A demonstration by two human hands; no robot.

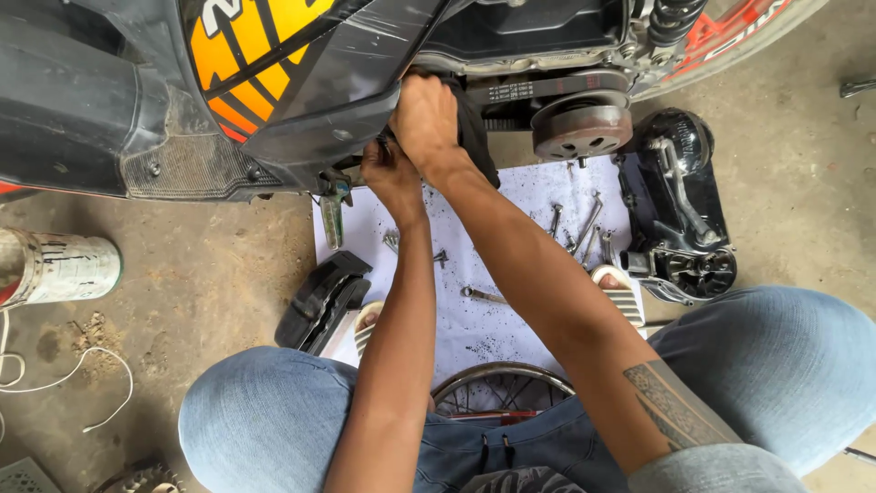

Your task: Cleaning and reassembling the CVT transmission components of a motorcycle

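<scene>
Both arms stretched forward, left hand [391, 173] clenched low; right hand [424, 119] just above, fingers curled

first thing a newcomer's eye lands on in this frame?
Probably the two bare forearms running up the middle, with the right hand and left hand pressed into the scooter's dark side panel beside a black cloth. Next, the exposed drive belt and round clutch at upper right, above a white sheet strewn with bolts and wrenches.

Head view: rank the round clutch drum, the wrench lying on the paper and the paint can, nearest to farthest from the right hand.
From the right hand:
1. Clutch drum, just to its right on the engine.
2. Wrench, below it on the paper.
3. Paint can, far left on the floor.
</scene>
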